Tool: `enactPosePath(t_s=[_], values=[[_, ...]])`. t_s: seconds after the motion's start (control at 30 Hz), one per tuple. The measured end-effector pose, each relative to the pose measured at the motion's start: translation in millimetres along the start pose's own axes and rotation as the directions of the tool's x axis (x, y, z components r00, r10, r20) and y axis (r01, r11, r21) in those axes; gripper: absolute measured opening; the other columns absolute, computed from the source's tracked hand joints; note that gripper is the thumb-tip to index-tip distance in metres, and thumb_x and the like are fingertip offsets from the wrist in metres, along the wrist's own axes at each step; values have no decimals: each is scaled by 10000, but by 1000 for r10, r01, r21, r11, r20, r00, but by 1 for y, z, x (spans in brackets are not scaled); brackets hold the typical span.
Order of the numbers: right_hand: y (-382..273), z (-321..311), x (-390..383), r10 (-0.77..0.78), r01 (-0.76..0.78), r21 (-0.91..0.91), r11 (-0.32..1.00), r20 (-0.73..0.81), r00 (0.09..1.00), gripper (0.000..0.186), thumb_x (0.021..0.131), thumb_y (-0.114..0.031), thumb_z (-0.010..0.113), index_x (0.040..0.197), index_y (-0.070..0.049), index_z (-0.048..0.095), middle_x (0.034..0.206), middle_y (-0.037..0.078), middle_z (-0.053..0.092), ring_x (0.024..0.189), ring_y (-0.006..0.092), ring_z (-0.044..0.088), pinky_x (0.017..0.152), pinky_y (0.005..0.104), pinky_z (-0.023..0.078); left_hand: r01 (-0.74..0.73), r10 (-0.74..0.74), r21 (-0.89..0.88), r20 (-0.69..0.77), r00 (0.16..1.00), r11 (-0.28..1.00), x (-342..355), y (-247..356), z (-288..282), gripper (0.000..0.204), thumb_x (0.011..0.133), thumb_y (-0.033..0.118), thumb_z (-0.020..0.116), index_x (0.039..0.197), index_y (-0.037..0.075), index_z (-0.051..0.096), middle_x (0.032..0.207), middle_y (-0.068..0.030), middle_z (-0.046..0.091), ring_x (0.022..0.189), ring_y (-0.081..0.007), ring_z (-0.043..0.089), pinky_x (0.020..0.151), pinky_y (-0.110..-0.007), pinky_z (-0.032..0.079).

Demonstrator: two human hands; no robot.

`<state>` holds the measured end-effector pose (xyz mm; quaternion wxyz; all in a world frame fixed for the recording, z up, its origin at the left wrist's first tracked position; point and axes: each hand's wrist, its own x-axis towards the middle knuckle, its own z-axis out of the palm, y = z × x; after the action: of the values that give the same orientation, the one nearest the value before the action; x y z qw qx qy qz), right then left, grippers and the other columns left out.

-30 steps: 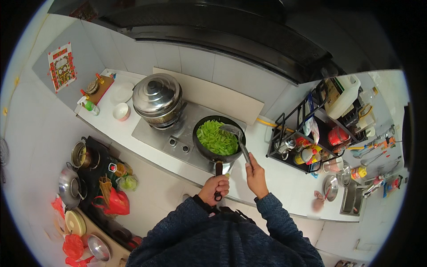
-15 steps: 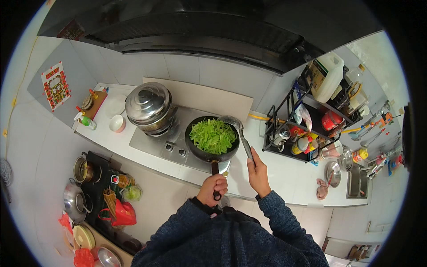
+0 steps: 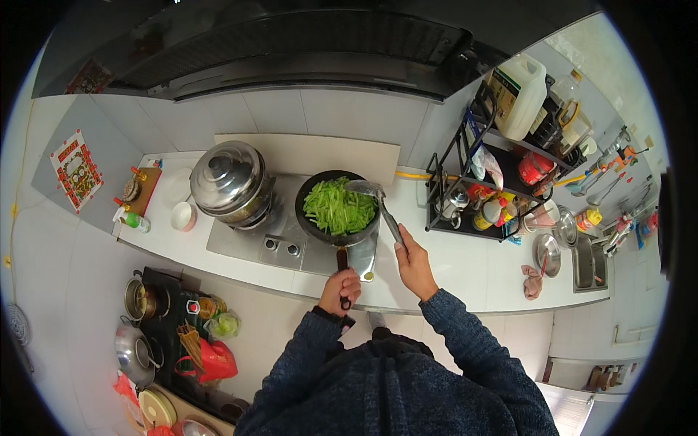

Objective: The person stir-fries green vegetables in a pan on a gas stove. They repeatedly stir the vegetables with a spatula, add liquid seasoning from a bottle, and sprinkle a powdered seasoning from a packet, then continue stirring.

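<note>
A black wok point(image 3: 318, 233) rests on the right side of the steel gas stove point(image 3: 294, 263), filled with chopped green vegetables point(image 3: 336, 208). My left hand point(image 3: 340, 289) is closed around the wok's long handle point(image 3: 342, 259), whose end pokes out below my fist. In my right hand point(image 3: 416, 267) is the dark grip of a metal spatula point(image 3: 361, 187). The spatula's blade lies over the upper right of the greens, inside the rim.
A large lidded steel pot point(image 3: 229, 178) occupies the left burner, with a small white bowl point(image 3: 183, 216) beside it. At right stand a black rack point(image 3: 480, 227) of bottles, a steel bowl point(image 3: 547, 254) and a sink point(image 3: 584, 265). A black range hood point(image 3: 291, 51) overhangs the stove.
The spatula blade has moved left from the wok's right rim onto the greens, and my right hand has followed it. My left hand keeps its hold. The whole view has shifted somewhat.
</note>
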<state>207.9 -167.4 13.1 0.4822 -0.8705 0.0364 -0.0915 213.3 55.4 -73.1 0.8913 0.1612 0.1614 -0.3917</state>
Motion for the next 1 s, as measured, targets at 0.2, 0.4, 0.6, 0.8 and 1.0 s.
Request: enactPosePath(t_s=[0.2,0.4,0.6,0.8,1.0], values=[[35,48,42,-190,187,-82,979,-27,981,482,1008,-84,546,1450,94,478,1137,372,654,1048,499,657,924,487,531,36,-36,49,-15,999,998,-12,0,-37,58,1009,77,558,964,114,551,624,73,437,433,-50,399,422,-241,357],[53,109,77,-111,128,-268,955,79,991,508,1012,-87,521,1481,78,420,978,359,645,854,516,645,797,556,534,14,-13,58,-26,1000,998,-14,-9,-42,60,1015,139,592,1012,136,532,641,73,416,434,-57,374,414,-249,341],[26,64,41,-117,242,-314,918,367,923,514,980,-63,538,1459,98,443,970,377,647,847,511,654,769,546,545,7,1,88,-88,996,996,-17,-8,-32,100,1015,143,590,963,135,506,639,76,417,438,-55,379,437,-252,352],[-2,4,22,-123,296,-322,900,463,878,456,963,-69,557,1397,68,535,878,340,676,829,496,669,771,545,543,5,0,86,-60,998,996,-14,-10,-31,198,1014,164,592,866,153,462,632,78,420,451,-53,396,455,-257,355],[30,80,73,-160,317,-470,824,345,925,547,934,-48,571,1458,66,462,902,323,660,788,491,679,723,536,570,-1,5,60,-69,998,998,-11,-13,-31,88,1026,144,566,964,118,510,638,75,427,435,-53,384,423,-249,350]])
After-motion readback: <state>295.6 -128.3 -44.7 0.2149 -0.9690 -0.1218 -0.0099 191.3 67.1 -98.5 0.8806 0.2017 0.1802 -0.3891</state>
